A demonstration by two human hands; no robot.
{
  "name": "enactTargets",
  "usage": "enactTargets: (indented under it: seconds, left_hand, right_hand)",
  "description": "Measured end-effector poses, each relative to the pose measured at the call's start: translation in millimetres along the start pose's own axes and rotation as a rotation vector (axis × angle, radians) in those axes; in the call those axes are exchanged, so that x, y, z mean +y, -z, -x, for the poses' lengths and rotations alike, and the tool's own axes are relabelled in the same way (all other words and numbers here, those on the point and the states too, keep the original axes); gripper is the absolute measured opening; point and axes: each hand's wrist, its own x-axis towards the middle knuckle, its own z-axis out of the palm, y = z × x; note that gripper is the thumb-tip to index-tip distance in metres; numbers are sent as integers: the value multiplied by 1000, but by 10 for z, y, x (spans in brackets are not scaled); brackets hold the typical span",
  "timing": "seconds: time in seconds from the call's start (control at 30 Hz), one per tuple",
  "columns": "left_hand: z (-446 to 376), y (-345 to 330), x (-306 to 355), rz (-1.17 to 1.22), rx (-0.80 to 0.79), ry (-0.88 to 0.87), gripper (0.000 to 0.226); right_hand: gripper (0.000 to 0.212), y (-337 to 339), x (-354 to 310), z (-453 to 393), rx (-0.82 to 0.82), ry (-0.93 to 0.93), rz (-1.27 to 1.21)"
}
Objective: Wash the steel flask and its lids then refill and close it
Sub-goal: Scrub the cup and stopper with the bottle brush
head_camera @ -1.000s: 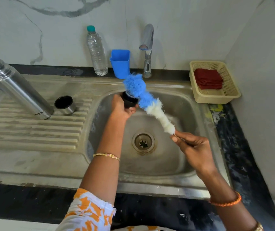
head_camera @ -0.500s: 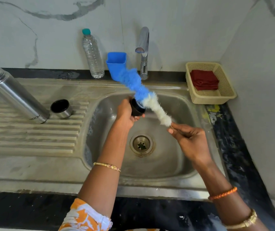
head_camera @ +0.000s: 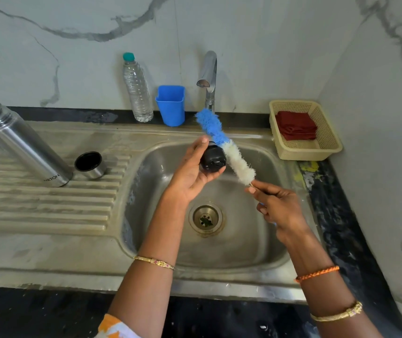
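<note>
Over the sink basin (head_camera: pixel 256 240), the left hand (head_camera: pixel 190 174) holds a small black inner lid (head_camera: pixel 212 160) between the thumb and the curled fingers, with the palm turned up. The right hand (head_camera: pixel 276 206) is closed around the thin handle of a bottle brush (head_camera: pixel 226 146), near its lower end. The brush points up and to the left; its white bristles lie against the right side of the black lid, and its blue bristles reach toward the tap (head_camera: pixel 208 79).

The steel flask (head_camera: pixel 22 142) is open and stands tilted on the ribbed draining surface (head_camera: pixel 48 206) on the left, with its mouth toward the upper left. Just beside its base lies the steel outer cap (head_camera: pixel 90 165), with its dark inside showing.

At the back wall stand a clear plastic bottle (head_camera: pixel 137 91) with a green cap and a blue cup (head_camera: pixel 170 104). On the right, a cream basket (head_camera: pixel 327 142) contains a folded red cloth (head_camera: pixel 296 125). The drain (head_camera: pixel 206 219) is in the middle of the basin.
</note>
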Motion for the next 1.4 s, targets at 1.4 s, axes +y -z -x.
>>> enactTargets:
  seconds: [1.4]
  left_hand:
    - [-142,-166,-227,24,248,-1,33]
  right_hand:
    - [36,-411,-6,104,328,817,749]
